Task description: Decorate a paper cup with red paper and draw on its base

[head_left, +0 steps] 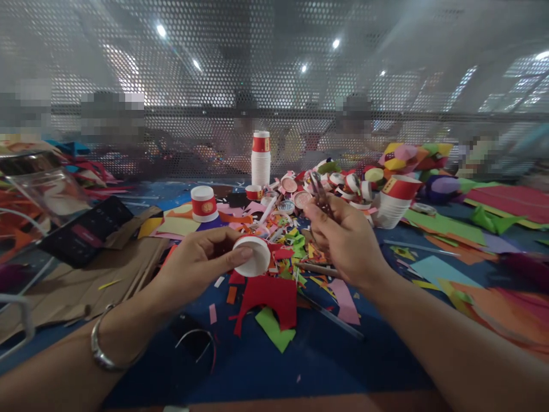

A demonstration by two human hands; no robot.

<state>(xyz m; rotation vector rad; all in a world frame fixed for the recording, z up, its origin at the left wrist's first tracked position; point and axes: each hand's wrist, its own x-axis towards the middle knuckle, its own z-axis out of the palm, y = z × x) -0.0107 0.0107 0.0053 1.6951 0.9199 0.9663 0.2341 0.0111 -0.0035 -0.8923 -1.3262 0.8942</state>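
Observation:
My left hand (210, 252) pinches a cut-down paper cup (256, 260), its thumb on the white round face and a thin red edge showing at the top. To the right, my right hand (347, 234) is closed round a pair of scissors (318, 191), dark and blurred, with the blades pointing up and away from the cup. The two hands are apart. Beneath them lie a red paper piece (272, 297) with curved cut-outs, a green scrap (278, 329) and many small paper clippings (295, 246).
Behind the hands stand a tall cup stack (261, 163), an upside-down red-and-white cup (204, 203) and a tilted cup stack (393, 203). Cardboard (128, 269), a phone (88, 232) and a clear jar (47, 183) sit left. Coloured sheets (446, 226) lie right. A perforated screen (274, 68) rises behind.

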